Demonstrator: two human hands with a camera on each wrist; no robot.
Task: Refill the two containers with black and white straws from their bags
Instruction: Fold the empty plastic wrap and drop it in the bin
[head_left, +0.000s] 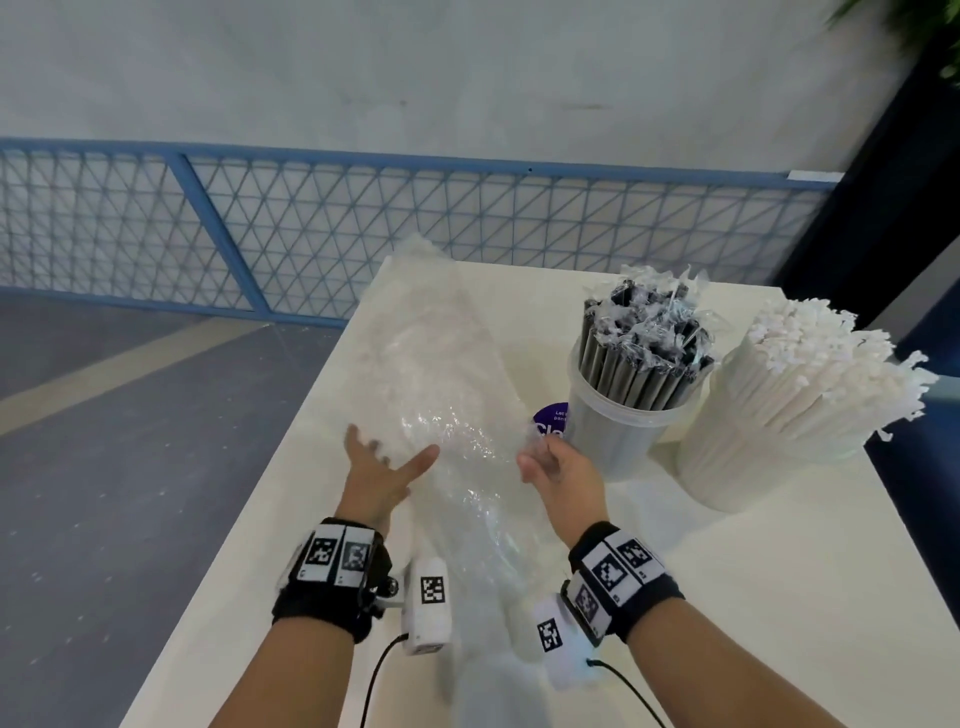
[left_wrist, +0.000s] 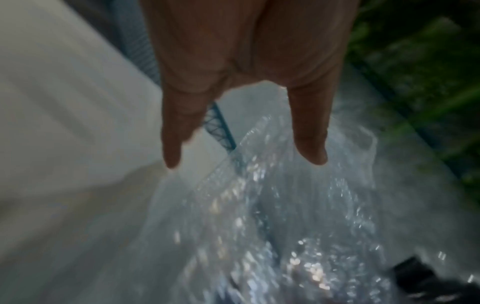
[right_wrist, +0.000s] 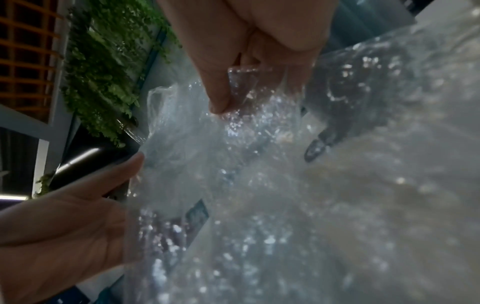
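A crumpled clear plastic bag (head_left: 441, 395) lies along the left side of the white table (head_left: 727, 597); it looks empty. My left hand (head_left: 389, 457) is open, its straight, spread fingers (left_wrist: 309, 142) against the bag's (left_wrist: 285, 216) left side. My right hand (head_left: 537, 457) pinches the bag's right edge between thumb and fingers (right_wrist: 221, 98). The open left palm (right_wrist: 64, 226) shows beside the bag (right_wrist: 259, 185) in the right wrist view. To the right stand a clear tub (head_left: 618, 436) packed with wrapped black straws (head_left: 644, 353) and a second tub (head_left: 727, 467) packed with white straws (head_left: 810, 364).
A purple round label (head_left: 549, 422) lies on the table between the bag and the black-straw tub. The table's left edge drops to a grey floor (head_left: 130, 441). A blue mesh railing (head_left: 311, 228) runs behind. Green plants (right_wrist: 103, 72) hang nearby.
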